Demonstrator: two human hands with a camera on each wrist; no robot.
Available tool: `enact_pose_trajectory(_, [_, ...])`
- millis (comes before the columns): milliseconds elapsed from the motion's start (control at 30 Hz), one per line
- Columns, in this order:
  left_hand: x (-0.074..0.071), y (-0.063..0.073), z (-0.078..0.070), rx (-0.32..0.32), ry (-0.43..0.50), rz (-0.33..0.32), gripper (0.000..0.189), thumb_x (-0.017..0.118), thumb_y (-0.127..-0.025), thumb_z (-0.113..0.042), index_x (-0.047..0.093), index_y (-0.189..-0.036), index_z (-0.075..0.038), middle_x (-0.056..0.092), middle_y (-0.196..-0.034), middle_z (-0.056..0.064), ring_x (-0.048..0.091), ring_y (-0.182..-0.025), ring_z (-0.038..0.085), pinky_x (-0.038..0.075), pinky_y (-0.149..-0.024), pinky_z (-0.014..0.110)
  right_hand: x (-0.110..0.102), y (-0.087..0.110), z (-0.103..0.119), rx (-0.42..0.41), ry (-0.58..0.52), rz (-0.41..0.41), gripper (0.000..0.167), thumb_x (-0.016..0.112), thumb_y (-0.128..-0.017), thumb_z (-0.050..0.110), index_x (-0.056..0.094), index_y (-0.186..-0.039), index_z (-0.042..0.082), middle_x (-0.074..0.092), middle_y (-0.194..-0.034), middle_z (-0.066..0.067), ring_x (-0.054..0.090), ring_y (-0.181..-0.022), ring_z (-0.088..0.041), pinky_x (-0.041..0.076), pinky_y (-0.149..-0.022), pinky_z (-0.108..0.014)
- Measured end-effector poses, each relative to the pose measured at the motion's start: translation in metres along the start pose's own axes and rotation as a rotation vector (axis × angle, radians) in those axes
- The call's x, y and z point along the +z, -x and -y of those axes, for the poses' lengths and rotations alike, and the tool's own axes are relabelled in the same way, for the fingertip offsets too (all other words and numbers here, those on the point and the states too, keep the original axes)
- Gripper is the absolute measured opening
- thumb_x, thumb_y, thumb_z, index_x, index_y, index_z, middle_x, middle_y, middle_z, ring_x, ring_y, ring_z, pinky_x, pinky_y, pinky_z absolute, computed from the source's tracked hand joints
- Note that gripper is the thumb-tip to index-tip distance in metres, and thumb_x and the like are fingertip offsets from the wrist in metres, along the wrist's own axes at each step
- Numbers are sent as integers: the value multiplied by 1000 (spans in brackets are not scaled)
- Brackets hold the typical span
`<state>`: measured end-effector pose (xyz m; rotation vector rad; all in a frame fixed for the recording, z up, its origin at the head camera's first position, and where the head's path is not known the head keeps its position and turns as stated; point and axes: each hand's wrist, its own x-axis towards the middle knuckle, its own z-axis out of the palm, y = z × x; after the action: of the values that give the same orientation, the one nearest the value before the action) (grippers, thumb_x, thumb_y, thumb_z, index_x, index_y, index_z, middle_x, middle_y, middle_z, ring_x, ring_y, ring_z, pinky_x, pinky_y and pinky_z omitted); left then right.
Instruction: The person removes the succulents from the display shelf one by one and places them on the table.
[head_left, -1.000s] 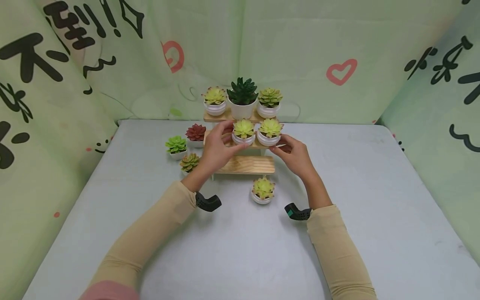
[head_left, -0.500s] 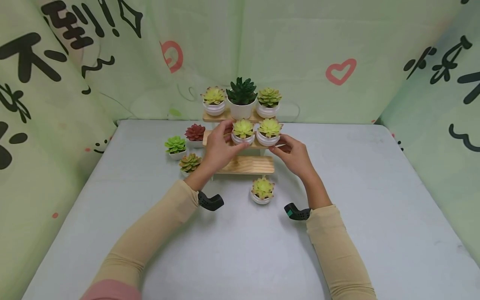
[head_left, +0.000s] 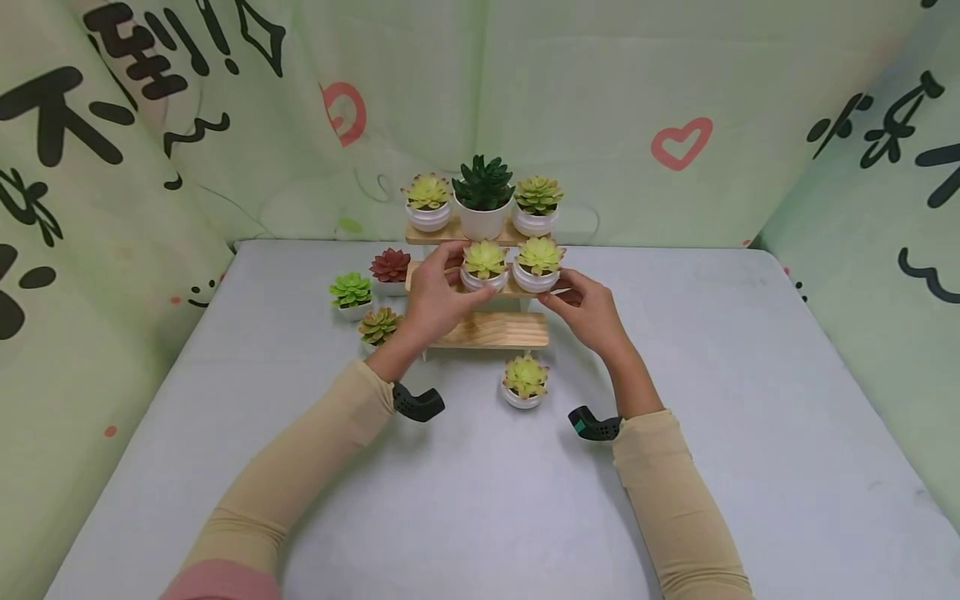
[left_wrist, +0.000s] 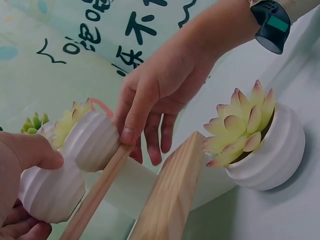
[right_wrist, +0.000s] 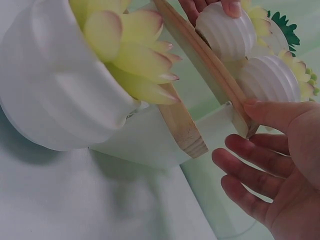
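My left hand [head_left: 435,293] grips a yellow-green potted succulent [head_left: 484,265] on the middle step of a wooden tiered stand [head_left: 495,330]. The thumb is across the front of its white ribbed pot, and the other fingers reach behind and under it. Beside it on the same step sits a similar potted succulent [head_left: 538,257]. At that step's right end, my right hand [head_left: 588,310] pinches the board edge between thumb and index finger, close to this second pot. Its other fingers hang below the board in the right wrist view.
The top step bears a dark green succulent [head_left: 483,185] between two lighter ones. Left of the stand are red [head_left: 391,265], bright green [head_left: 351,290] and olive [head_left: 379,325] succulents. Another yellow-green succulent [head_left: 525,380] stands on the table before the stand. A printed curtain [head_left: 600,108] hangs behind.
The succulent in my left hand has shifted very slightly left, widening the gap to its neighbour. My right hand keeps its place at the board's end.
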<state>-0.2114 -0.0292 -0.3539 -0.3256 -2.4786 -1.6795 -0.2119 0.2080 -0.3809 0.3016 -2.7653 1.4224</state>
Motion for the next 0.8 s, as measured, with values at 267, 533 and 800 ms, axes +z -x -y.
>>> enact_pose_trajectory(267, [-5, 5, -3, 14, -10, 8, 63, 81, -78, -16, 49, -132, -9, 56, -130, 11, 58, -120, 24, 53, -101, 34, -1, 1, 3, 3, 4, 0, 48, 64, -94, 30, 53, -135, 9, 64, -120, -16, 65, -106, -32, 56, -92, -48])
enact_pose_trajectory(533, [-12, 14, -1, 41, -3, 38, 69, 82, -77, -17, 45, -135, -8, 53, -133, 10, 54, -121, 23, 52, -103, 35, -1, 1, 2, 8, 3, -3, 48, 64, -94, 29, 53, -136, 8, 64, -120, -17, 64, -107, -32, 56, -93, -47])
enact_pose_trajectory(800, [-19, 25, 1, 66, -21, 61, 72, 83, -76, -18, 44, -136, -8, 53, -135, 8, 54, -121, 22, 52, -103, 34, 0, -1, 1, 9, 6, -1, 49, 64, -94, 31, 53, -135, 8, 64, -120, -17, 64, -108, -32, 55, -94, -47])
